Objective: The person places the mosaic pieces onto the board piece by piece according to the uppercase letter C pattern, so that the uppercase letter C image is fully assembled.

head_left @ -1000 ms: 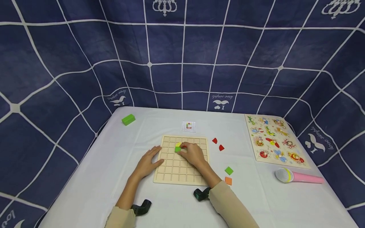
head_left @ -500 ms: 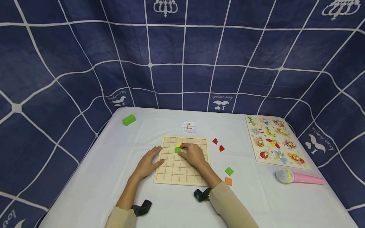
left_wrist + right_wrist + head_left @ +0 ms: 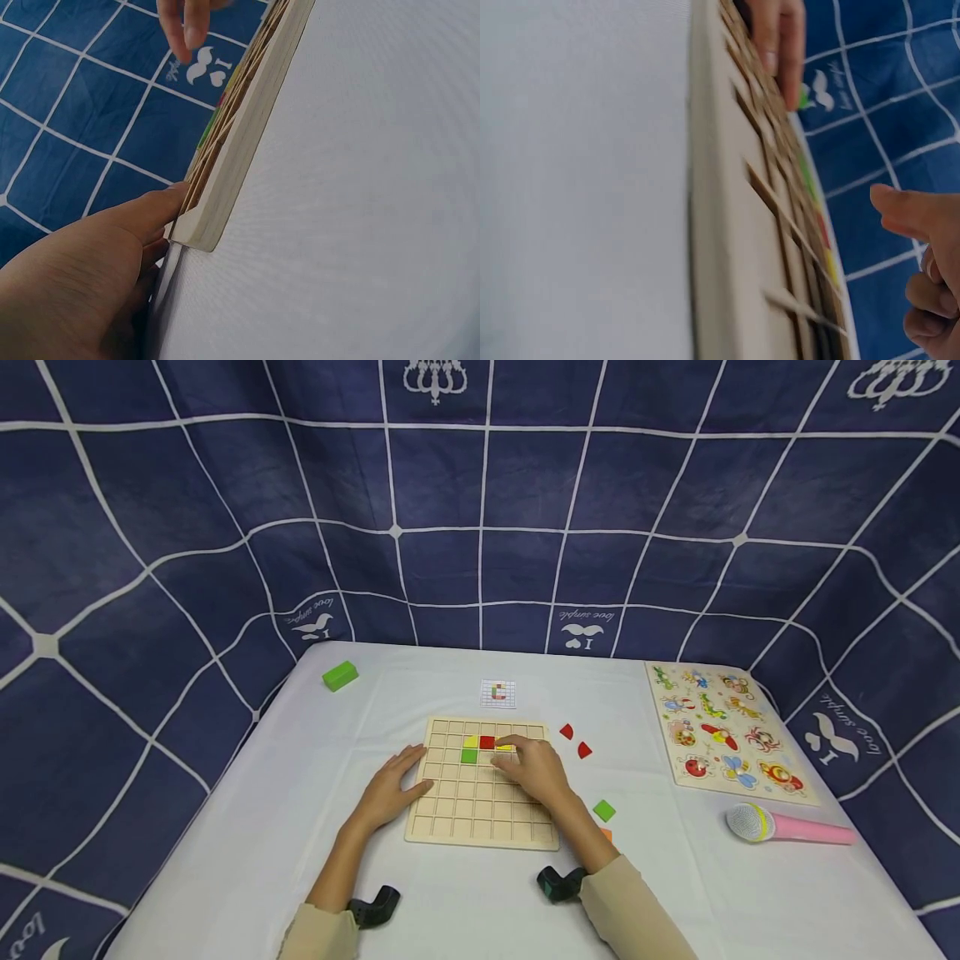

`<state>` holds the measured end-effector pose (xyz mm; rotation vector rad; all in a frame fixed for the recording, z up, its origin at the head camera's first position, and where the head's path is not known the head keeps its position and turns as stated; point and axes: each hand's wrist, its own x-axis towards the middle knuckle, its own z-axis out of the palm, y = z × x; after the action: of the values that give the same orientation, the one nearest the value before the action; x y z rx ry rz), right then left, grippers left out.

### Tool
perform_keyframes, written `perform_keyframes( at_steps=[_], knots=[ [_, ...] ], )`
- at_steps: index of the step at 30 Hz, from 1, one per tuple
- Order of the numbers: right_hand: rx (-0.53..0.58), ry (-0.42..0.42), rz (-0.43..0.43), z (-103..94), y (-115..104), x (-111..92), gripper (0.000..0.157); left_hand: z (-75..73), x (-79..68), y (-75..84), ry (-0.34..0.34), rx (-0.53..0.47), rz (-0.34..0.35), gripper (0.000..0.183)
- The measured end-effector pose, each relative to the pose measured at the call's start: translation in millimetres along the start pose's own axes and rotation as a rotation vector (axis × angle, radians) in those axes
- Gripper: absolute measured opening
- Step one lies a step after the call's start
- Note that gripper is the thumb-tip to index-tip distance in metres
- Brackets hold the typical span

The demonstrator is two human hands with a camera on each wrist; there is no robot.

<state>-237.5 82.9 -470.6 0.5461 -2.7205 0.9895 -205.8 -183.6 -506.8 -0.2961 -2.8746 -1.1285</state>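
A wooden grid board (image 3: 450, 810) lies on the table. In its upper rows sit a yellow piece (image 3: 471, 742), a red square (image 3: 487, 742) to its right, and a green square (image 3: 468, 756) below the yellow. Another yellow piece (image 3: 506, 747), partly covered by my right fingers, is right of the red. My right hand (image 3: 536, 770) is over the board with nothing seen between thumb and fingers; the right wrist view shows the thumb (image 3: 907, 210) extended. Fingers spread, my left hand (image 3: 386, 789) rests along the board's left edge, its thumb (image 3: 161, 206) touching the corner.
A small pattern card (image 3: 498, 694) lies beyond the board. To the right are two red quarter-round pieces (image 3: 584, 750), a green square (image 3: 603, 811), a partly hidden orange square (image 3: 607, 834), an animal puzzle board (image 3: 723, 731) and a pink microphone (image 3: 787, 827). A green block (image 3: 341, 676) lies far left.
My right hand has let go and moved right, uncovering the red square and part of a second yellow piece. My left hand has stayed at the board's edge.
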Motion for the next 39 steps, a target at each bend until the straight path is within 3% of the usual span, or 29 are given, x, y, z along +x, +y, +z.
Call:
perform_keyframes(
  at_steps=[10,21,29,35,39],
  knots=[
    [-0.014,0.063,0.034,-52.3,19,-32,0.028,-1.0,0.0,1.8,-0.002,0.001,0.002,0.066],
    [-0.055,0.094,0.073,-83.2,52,-78,0.031,-2.0,-0.5,3.1,0.005,0.000,0.000,0.065],
    [-0.073,0.067,0.166,-90.4,78,-105,0.033,-1.7,1.5,1.7,0.004,-0.003,0.008,0.065],
    [-0.112,-0.008,0.241,-88.2,85,-112,0.037,-0.5,2.3,-0.4,-0.001,0.003,0.012,0.066],
    [-0.138,-0.036,0.238,-88.3,88,-113,0.036,-0.4,1.8,0.8,0.000,-0.005,0.009,0.065]
  ],
)
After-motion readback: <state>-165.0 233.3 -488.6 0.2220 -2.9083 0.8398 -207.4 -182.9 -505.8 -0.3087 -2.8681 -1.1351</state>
